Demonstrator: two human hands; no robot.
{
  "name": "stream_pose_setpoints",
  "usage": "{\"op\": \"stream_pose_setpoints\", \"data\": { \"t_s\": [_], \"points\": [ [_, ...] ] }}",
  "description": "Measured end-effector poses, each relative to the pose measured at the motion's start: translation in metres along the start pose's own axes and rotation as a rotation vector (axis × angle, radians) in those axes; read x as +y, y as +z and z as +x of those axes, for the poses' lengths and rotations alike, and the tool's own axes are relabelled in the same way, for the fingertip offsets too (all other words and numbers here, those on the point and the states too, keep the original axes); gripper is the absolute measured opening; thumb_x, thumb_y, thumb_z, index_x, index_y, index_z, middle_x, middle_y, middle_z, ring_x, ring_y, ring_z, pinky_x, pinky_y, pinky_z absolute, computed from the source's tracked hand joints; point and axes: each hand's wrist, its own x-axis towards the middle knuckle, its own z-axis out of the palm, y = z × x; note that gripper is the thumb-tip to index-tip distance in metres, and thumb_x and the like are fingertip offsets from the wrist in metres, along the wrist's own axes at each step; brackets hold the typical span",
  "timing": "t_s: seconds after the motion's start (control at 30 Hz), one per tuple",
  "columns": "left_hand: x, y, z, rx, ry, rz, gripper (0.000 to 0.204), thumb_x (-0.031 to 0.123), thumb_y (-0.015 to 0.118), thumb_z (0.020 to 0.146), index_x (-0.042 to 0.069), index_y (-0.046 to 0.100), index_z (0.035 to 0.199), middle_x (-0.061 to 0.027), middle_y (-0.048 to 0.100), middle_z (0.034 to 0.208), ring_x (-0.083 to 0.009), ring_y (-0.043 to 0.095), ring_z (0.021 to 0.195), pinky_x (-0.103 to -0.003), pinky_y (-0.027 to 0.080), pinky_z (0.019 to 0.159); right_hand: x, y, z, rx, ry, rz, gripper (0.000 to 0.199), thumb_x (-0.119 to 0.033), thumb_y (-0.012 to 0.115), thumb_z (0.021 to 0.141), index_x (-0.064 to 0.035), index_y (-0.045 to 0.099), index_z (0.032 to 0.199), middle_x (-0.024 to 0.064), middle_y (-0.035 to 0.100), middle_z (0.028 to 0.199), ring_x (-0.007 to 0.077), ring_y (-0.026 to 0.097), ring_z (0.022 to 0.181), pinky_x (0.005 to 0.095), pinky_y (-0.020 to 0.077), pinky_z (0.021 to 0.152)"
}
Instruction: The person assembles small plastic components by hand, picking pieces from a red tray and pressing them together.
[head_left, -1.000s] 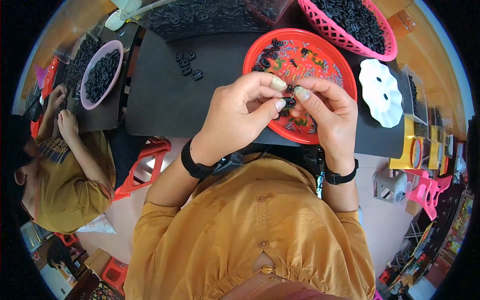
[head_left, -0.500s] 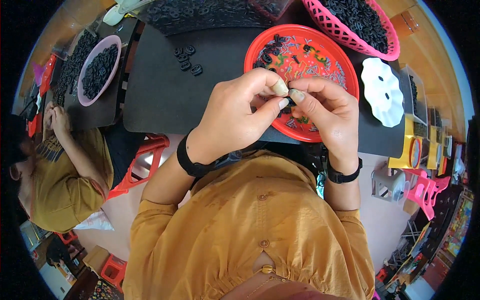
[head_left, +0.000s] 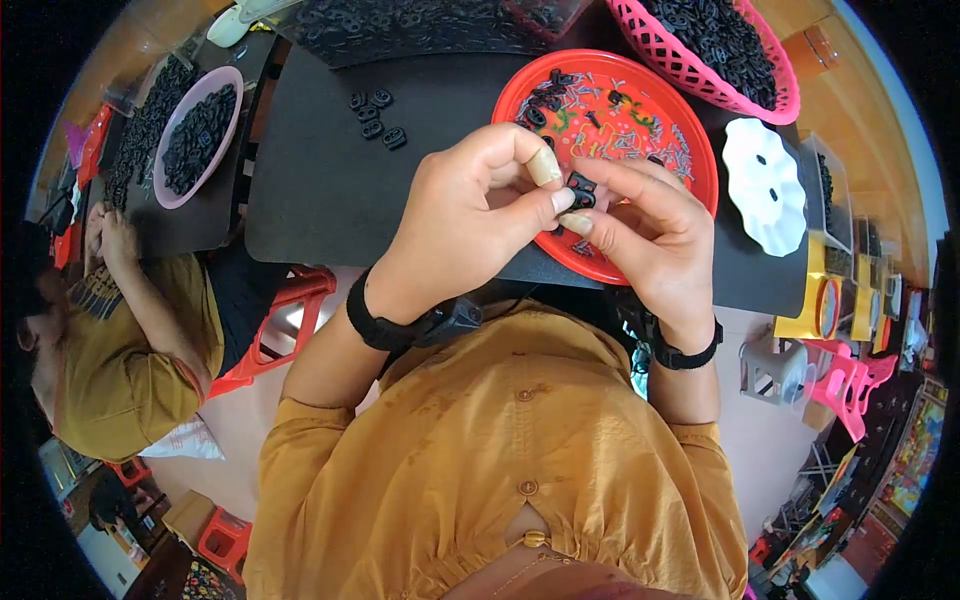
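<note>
Over the near part of a round red tray, my two hands meet at a small black two-holed plastic piece. My left hand pinches its left side between thumb and forefinger. My right hand has its thumb and fingers closed about its right side. Some of the piece is hidden by the fingertips. In the tray beneath lie many small grey metal bits and several black pieces at its far left. A small group of similar black pieces lies on the dark table, left of my hands.
A pink basket heaped with black pieces stands at the back right. A white scalloped plate holds two small black bits. Behind is a clear bin of black parts. At left, a co-worker's hands are near a lilac bowl.
The black piece has come into fuller view between my fingertips, with its holes now showing. My fingers have shifted their hold on it, and my left hand has tilted slightly.
</note>
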Motion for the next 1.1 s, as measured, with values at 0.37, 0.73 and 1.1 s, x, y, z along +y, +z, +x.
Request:
{"op": "stream_pose_setpoints", "data": {
  "t_s": [0.37,0.73,1.1],
  "points": [
    [0.008,-0.005,-0.002,-0.037,-0.034,0.126,0.018,-0.005,0.067,0.082,0.004,0.052,0.082,-0.001,0.061,0.083,-0.0053,0.059,0.078,-0.022,0.051,0.069,-0.008,0.001,-0.001,0.007,-0.129,-0.231,0.033,0.0,0.074,0.074,-0.0041,0.069,0.107,0.0088,0.065,0.088,0.0146,0.062,0.072,0.0258,0.0542,0.063],
    [0.01,-0.006,-0.003,-0.078,-0.048,0.169,0.023,-0.006,0.067,0.083,0.007,0.047,0.081,-0.0025,0.06,0.087,-0.0072,0.06,0.078,-0.022,0.051,0.069,-0.011,0.005,-0.004,0.006,-0.227,-0.38,0.027,0.0,0.071,0.075,-0.0032,0.067,0.101,0.0125,0.067,0.09,0.0251,0.066,0.075,0.0326,0.0541,0.065],
    [-0.009,-0.003,0.004,-0.055,0.042,0.069,0.015,-0.002,0.062,0.089,0.001,0.055,0.102,-0.0087,0.065,0.098,-0.0144,0.064,0.088,-0.027,0.053,0.079,-0.025,-0.03,0.009,0.117,-0.01,-0.334,0.021,-0.005,0.073,0.079,-0.0039,0.068,0.099,0.0069,0.068,0.085,0.0134,0.064,0.072,0.026,0.0513,0.064]
  ]
}}
